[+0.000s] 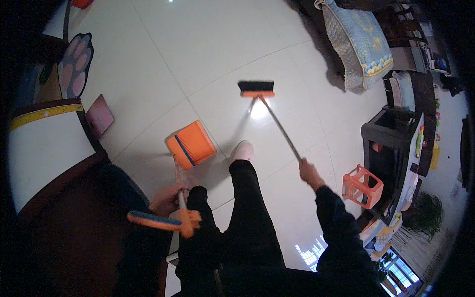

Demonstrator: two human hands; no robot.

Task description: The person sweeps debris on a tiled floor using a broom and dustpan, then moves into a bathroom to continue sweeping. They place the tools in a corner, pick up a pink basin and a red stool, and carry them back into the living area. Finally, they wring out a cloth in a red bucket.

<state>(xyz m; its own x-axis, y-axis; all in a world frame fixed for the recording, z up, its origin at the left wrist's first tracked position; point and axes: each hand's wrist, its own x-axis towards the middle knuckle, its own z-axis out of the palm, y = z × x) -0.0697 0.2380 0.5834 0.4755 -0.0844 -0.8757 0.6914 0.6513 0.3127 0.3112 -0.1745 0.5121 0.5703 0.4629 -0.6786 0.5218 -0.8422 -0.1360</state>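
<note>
My left hand (166, 199) grips the pole of a long-handled orange dustpan (196, 143). The pan hangs at or just above the tiles, which I cannot tell, and a dark toothed comb strip runs across it. At the pole's top sits an orange and dark blue handle (156, 221). On the right, my right hand (310, 173) is closed around the shaft of a broom (280, 124). Its orange head with black bristles (256, 88) points away from me, out over the floor. Between the two tools shows one of my pink shoes (244, 150).
Pale glossy tiles (222, 44) spread ahead. A dark wooden table edge (66, 148) stands close on my left, with a pink flat object (100, 116) beside it. To the right are an orange plastic stool (363, 186), a dark cabinet (384, 148) and a cloth-covered seat (365, 44).
</note>
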